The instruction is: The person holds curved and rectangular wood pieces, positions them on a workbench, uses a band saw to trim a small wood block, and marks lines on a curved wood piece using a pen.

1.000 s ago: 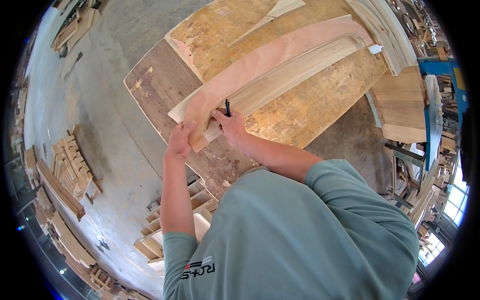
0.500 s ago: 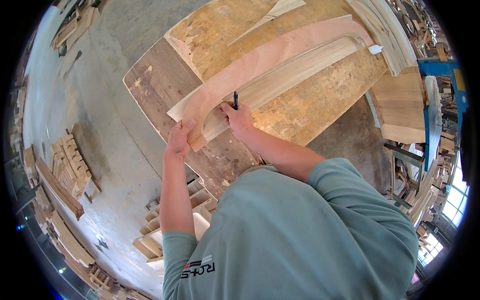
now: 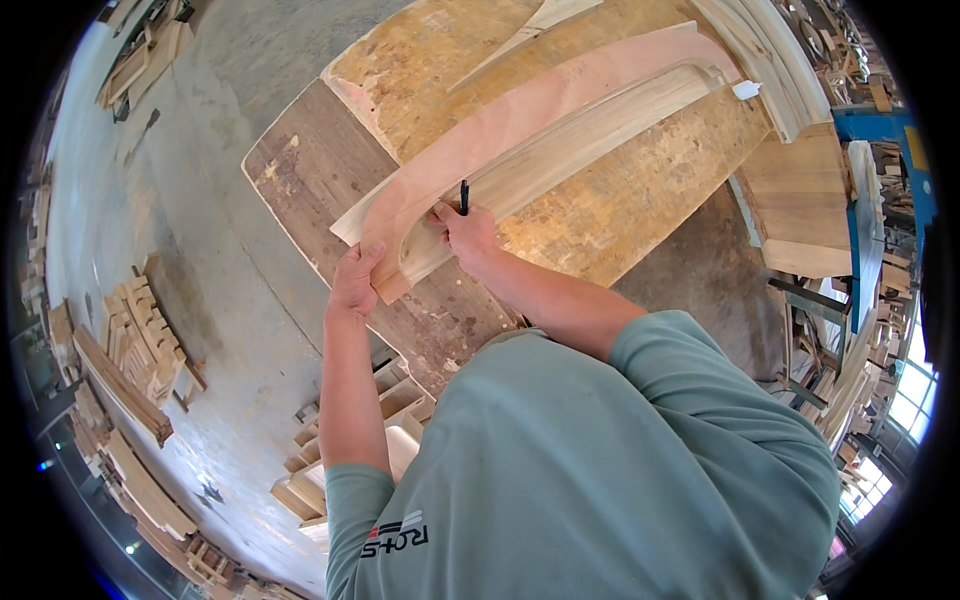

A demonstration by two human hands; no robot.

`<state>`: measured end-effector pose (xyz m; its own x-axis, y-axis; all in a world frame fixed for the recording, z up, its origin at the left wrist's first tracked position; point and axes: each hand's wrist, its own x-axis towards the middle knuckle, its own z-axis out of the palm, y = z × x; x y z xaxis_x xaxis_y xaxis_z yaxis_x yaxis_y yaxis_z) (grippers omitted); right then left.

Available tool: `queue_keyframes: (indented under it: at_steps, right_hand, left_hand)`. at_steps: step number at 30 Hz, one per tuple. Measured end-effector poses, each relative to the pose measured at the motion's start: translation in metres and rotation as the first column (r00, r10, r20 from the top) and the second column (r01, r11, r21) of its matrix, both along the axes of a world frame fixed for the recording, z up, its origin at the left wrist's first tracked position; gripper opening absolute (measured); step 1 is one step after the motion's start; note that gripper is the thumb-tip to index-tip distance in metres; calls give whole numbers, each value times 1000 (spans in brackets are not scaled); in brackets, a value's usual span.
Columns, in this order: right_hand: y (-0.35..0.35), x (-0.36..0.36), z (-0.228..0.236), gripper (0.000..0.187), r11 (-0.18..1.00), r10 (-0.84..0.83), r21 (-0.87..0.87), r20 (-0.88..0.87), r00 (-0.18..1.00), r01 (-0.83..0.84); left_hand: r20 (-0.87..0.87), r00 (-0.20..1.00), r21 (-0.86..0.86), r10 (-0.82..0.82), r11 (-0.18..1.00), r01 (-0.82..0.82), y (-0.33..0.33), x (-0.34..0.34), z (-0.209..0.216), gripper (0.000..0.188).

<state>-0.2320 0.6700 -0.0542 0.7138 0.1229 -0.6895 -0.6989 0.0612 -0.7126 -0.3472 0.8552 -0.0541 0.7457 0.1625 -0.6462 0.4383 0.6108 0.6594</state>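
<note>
A long, curved pinkish wooden template (image 3: pixel 500 125) lies over a paler wooden board (image 3: pixel 590 150) on the worktable. At the template's near left end, my left hand (image 3: pixel 354 284) is closed on the edge, thumb on top and fingers hidden beneath. My right hand (image 3: pixel 470 238) pinches a black pen (image 3: pixel 464 196), which sticks up from the grip. Its fingertips are at the inner edge of the template's curve, above the pale board. The pen's tip is hidden by the fingers.
The worn worktable (image 3: pixel 640 215) has a darker section at left. Thin wood offcuts (image 3: pixel 530 35) lie at its far side. A small white bottle (image 3: pixel 746 90) stands by the template's far end. Long boards (image 3: pixel 765 70) lie beyond it. Wooden parts (image 3: pixel 150 330) are stacked on the floor at left.
The view has shifted slightly, moving the table a little up and left in the picture. Both hands keep nearly the same places on the wood.
</note>
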Motion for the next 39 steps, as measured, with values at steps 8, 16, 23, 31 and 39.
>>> queue_keyframes:
  at_steps: [8,16,23,31,39]
  right_hand:
    - [1,0,-1,23,1000,-15,21,15,1000,14]
    - [3,0,-9,24,1000,-22,16,1,1000,22]
    - [-3,-2,1,25,996,80,33,-9,997,-80]
    - [-16,-9,-8,30,945,316,20,183,931,-325]
    - [-11,-12,21,28,886,463,-146,219,859,-440]
  left_hand:
    - [-29,999,15,30,999,-30,-4,1,5,40]
    - [-40,999,13,21,1000,-20,-3,1,4,42]
    - [-12,998,28,56,998,-55,-6,1,7,44]
    - [0,999,44,48,998,-48,-8,3,8,46]
    - [-50,994,97,93,991,-88,-10,13,21,44]
